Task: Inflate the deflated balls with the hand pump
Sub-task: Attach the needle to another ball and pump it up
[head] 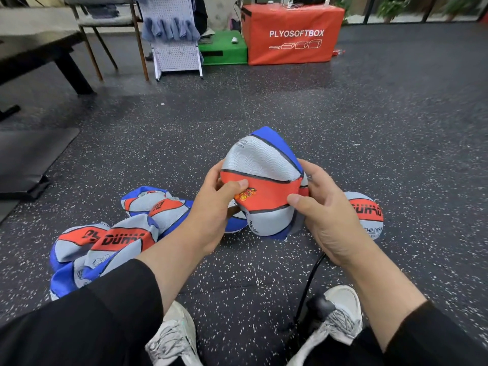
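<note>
One orange box (291,34) stands at upper centre. Three deflated balls (105,244) lie at lower left; one rounder ball (368,215) sits at right. A fifth, crumpled ball (264,180) is at frame centre, clamped by left hand (214,207) and right hand (324,215), fingers curled round it. Black hose (309,281) runs below.

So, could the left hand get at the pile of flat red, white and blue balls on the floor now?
Probably not yet: the left hand grips the crumpled ball, though the pile lies unobstructed beside that forearm.
</note>
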Available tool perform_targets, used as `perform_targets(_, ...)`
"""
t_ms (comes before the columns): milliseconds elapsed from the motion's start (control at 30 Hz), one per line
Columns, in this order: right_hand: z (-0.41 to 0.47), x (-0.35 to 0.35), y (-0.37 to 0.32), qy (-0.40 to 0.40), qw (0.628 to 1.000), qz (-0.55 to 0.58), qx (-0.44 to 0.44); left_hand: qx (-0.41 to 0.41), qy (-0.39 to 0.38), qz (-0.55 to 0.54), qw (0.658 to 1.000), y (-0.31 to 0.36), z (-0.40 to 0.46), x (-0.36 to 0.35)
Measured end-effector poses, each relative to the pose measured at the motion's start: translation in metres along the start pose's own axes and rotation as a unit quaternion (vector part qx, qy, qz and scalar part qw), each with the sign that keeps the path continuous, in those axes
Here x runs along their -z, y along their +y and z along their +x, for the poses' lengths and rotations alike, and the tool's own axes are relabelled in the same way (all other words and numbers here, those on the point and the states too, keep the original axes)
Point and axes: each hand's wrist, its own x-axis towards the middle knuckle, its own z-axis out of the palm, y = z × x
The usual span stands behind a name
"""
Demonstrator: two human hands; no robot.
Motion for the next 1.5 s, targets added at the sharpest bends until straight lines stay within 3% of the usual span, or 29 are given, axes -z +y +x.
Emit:
perform_targets(100, 0.001, -0.001, -0.004, 0.009, 1.0, -0.023, -0.006, -0.02, 0.005, 0.02, 1.0, 0.0, 0.0, 0.0)
perform_targets(200, 0.004, -0.003, -0.013, 0.048, 0.996, -0.07, -0.011, -0.094, 0.011, 0.145, 0.985, 0.001, -0.004, 0.001)
perform_targets(433, 0.01, -0.007, -0.019, 0.134, 0.976, -0.164, -0.054, -0.265, -0.001, 0.361, 0.894, -0.01, -0.013, -0.002)
perform_targets(533, 0.008, -0.006, -0.018, 0.119, 0.977, -0.161, -0.073, -0.365, -0.016, 0.407, 0.837, -0.012, -0.01, 0.002)
perform_targets(600, 0.009, -0.005, -0.016, 0.106, 0.978, -0.165, -0.071, -0.4, -0.023, 0.411, 0.819, -0.012, -0.01, 0.003)
perform_targets(767, 0.011, -0.006, -0.015, 0.097, 0.98, -0.158, -0.077, -0.363, -0.031, 0.396, 0.843, -0.015, -0.01, 0.007)
perform_targets(867, 0.01, -0.002, -0.013, 0.107, 0.964, -0.237, -0.062, -0.329, -0.09, 0.414, 0.844, -0.009, -0.007, 0.014)
perform_targets(933, 0.008, 0.0, -0.011, 0.092, 0.947, -0.304, -0.048, -0.288, -0.124, 0.468, 0.826, -0.003, -0.005, 0.017)
perform_targets(1067, 0.01, 0.002, -0.003, 0.04, 0.926, -0.372, -0.05, -0.246, -0.195, 0.605, 0.732, 0.008, -0.002, 0.011)
perform_targets(1267, -0.001, 0.012, 0.02, -0.005, 0.925, -0.36, -0.12, -0.178, -0.206, 0.614, 0.741, -0.014, -0.013, 0.006)
perform_targets(1333, -0.002, 0.023, 0.018, 0.025, 0.918, -0.382, -0.107, -0.152, -0.184, 0.603, 0.761, -0.036, -0.019, 0.007)
perform_targets(1500, -0.009, 0.069, 0.018, 0.225, 0.869, -0.433, -0.08, -0.089, -0.113, 0.607, 0.782, -0.091, -0.03, 0.019)
